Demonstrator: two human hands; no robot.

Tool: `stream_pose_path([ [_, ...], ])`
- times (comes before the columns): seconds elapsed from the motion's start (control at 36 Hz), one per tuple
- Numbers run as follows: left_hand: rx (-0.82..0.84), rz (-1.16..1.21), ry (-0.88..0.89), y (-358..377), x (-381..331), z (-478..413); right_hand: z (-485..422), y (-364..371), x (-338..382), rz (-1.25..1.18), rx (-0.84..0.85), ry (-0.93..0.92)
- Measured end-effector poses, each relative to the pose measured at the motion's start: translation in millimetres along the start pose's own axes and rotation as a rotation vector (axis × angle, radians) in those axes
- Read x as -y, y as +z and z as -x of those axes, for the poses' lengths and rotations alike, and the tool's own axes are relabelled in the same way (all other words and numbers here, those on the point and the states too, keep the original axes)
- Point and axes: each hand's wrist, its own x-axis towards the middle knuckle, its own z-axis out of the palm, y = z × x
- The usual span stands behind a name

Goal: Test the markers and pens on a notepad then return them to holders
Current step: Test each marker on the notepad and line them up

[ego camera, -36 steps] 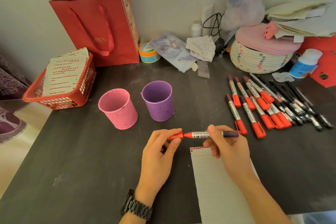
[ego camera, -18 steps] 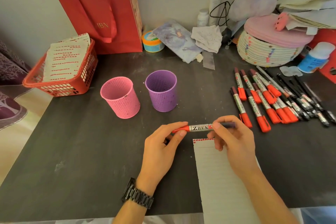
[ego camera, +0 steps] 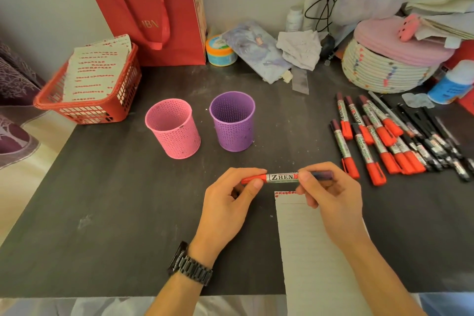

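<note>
I hold a red marker (ego camera: 281,177) level above the top edge of the lined notepad (ego camera: 307,238). My left hand (ego camera: 228,202) pinches its red cap end, and my right hand (ego camera: 331,197) grips the dark tail end. The cap sits closed on the barrel. A pink mesh holder (ego camera: 173,128) and a purple mesh holder (ego camera: 233,120) stand empty beyond my hands. To the right lie several red-capped markers (ego camera: 369,136) and several black pens (ego camera: 433,141) in a row.
A red basket (ego camera: 87,110) with marked paper strips sits at the far left near the table edge. A red gift bag (ego camera: 154,7) stands against the wall. A woven basket (ego camera: 384,67), bottles and papers crowd the back right.
The cap was a little off the marker a second ago, with the tip showing; now it is pushed back on. Both hands stay on the marker, and the view has shifted slightly.
</note>
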Motion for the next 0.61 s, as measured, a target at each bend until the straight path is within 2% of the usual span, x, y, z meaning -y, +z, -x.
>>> stream_pose_path([
  [0.33, 0.079, 0.027, -0.059, -9, -3, -2, 3, 0, 5, 0.107, 0.109, -0.018],
  [0.5, 0.077, 0.161, -0.163, -13, -13, -4, 8, 6, 8, 0.207, -0.001, -0.128],
  [0.61, 0.016, 0.268, -0.202, -19, -25, -4, 9, 8, 17, 0.249, 0.0, -0.178],
])
